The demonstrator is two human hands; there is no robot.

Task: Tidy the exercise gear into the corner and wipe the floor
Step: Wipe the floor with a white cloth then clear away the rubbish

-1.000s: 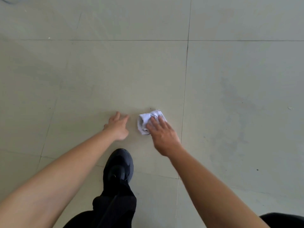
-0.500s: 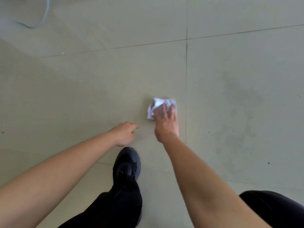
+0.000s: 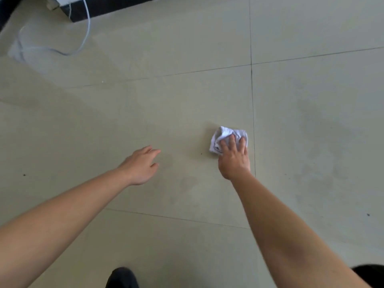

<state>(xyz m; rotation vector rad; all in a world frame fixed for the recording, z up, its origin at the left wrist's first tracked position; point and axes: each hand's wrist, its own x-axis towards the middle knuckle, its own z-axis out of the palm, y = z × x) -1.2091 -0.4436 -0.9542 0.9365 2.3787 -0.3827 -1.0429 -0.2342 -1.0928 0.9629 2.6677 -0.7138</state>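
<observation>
A crumpled white cloth (image 3: 223,135) lies on the pale tiled floor (image 3: 166,113), just left of a tile joint. My right hand (image 3: 233,157) presses down on its near half with straight, spread fingers. My left hand (image 3: 141,165) hovers low over the floor to the left of the cloth, fingers relaxed and holding nothing. No exercise gear is in sight.
A white cable (image 3: 83,32) loops across the floor at the far left, running up to a black skirting board (image 3: 116,7) along the wall. The toe of my black shoe (image 3: 121,277) shows at the bottom edge. Faint dull smears mark the tile at right.
My right hand has pushed the cloth forward, away from my body. The view has tilted up, so the wall, skirting and cable came into sight and my shoe dropped to the bottom edge.
</observation>
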